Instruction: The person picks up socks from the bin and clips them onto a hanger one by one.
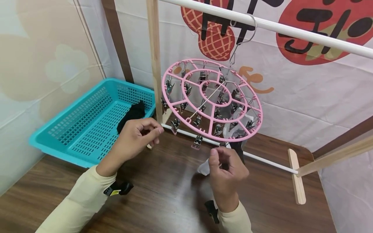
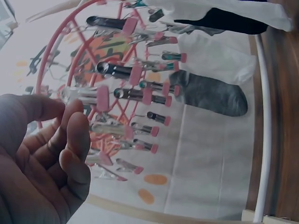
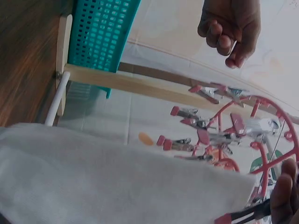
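My left hand (image 1: 138, 136) is held in the air left of the pink round clip hanger (image 1: 211, 127), fingers loosely curled and nothing between them. A clip (image 1: 175, 125) hangs just beside its fingertips. Under the hanger's front edge, my right hand (image 1: 228, 165) bends its thumb and index finger together at a dark-handled clip (image 3: 252, 213). That clip's pink end lies over a white sock (image 3: 121, 172), which hangs down. Behind my right hand only part of this sock (image 1: 204, 167) shows. In the left wrist view a grey sock (image 2: 212, 94) hangs from other clips.
The hanger's hook hangs on a white rail (image 1: 279, 26) of a wooden-legged rack. At left on the floor stands a turquoise basket (image 1: 58, 158) with a black cloth item (image 1: 132, 114) inside. A lower white bar (image 1: 269, 162) crosses behind the hands.
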A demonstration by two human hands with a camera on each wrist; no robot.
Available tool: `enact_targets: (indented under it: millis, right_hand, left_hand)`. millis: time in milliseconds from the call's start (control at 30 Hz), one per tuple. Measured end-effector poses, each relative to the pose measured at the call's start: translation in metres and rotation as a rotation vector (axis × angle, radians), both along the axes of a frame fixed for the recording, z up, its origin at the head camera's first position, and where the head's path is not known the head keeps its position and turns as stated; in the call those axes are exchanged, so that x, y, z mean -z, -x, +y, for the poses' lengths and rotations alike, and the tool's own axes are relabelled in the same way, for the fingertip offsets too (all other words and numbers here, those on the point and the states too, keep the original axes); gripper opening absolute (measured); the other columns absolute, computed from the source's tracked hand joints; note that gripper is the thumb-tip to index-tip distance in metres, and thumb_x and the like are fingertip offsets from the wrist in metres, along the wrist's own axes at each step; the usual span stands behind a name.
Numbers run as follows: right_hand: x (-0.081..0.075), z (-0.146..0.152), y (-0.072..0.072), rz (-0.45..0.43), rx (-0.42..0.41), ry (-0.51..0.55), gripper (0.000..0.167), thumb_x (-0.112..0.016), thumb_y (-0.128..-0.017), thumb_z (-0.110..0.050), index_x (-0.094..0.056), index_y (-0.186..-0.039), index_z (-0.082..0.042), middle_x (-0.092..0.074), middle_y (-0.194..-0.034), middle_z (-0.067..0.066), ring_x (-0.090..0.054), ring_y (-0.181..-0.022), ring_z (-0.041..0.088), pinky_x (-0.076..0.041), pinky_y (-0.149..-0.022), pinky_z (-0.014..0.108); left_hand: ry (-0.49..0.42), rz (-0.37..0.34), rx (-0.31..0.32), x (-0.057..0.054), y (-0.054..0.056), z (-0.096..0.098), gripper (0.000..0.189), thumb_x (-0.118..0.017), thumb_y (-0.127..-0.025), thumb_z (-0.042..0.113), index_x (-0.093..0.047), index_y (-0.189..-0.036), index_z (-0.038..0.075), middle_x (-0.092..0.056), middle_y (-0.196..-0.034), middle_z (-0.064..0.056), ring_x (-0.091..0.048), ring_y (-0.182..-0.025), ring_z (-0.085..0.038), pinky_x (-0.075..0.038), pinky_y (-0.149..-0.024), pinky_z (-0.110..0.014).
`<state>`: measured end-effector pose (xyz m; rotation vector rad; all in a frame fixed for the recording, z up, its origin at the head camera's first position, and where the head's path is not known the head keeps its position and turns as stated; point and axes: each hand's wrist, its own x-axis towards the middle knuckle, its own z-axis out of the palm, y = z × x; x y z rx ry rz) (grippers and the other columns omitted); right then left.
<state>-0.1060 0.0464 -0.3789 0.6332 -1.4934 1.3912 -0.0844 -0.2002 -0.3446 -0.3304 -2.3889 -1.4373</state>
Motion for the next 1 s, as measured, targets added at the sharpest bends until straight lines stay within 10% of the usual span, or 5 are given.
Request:
enact_targets:
  millis: [233, 533, 767, 1000]
  right_hand:
    - [0.003, -0.003, -0.004, -0.101, -0.009, -0.18, 0.028, -0.071, -0.078, -0.006, -0.069, -0.105, 0.004, -0.071, -0.094, 0.011, -0.063, -0.055, 0.013, -0.05, -0.05, 0.02]
    - [0.008, -0.005, -0.005, -0.281, 0.021, -0.352, 0.037, -0.071, -0.087, -0.021, -0.064, -0.117, 0.0, -0.07, -0.094, 0.009, -0.068, -0.077, 0.016, -0.055, -0.068, 0.028]
    - [0.004, -0.008, -0.007, -0.482, -0.091, -0.414, 0.062, -0.074, -0.086, -0.024, -0.047, -0.14, -0.008, -0.061, -0.127, 0.011, -0.063, -0.108, 0.018, -0.047, -0.094, 0.039]
    - [0.004, -0.006, -0.006, -0.488, -0.117, -0.373, 0.063, -0.079, -0.081, -0.018, -0.05, -0.136, -0.007, -0.064, -0.122, 0.01, -0.064, -0.105, 0.02, -0.046, -0.094, 0.041]
  left_hand:
    - [-0.151, -0.014, -0.053, -0.007, 0.008, -0.01, 0.013, -0.061, -0.095, 0.009, -0.068, -0.091, 0.0, -0.062, -0.064, -0.009, -0.059, -0.054, -0.02, -0.051, -0.05, -0.029]
    - [-0.261, -0.032, -0.064, -0.021, 0.02, -0.021, 0.018, -0.059, -0.096, 0.01, -0.067, -0.093, -0.006, -0.063, -0.062, -0.01, -0.058, -0.051, -0.019, -0.052, -0.052, -0.026]
    - [-0.401, -0.057, -0.01, -0.026, 0.029, -0.032, 0.014, -0.06, -0.094, 0.007, -0.069, -0.086, 0.0, -0.061, -0.059, -0.007, -0.058, -0.047, -0.015, -0.046, -0.046, -0.023]
    - [-0.499, -0.125, 0.037, -0.024, 0.036, -0.041, 0.017, -0.058, -0.095, 0.006, -0.071, -0.084, 0.005, -0.061, -0.058, -0.004, -0.058, -0.047, -0.012, -0.042, -0.043, -0.021]
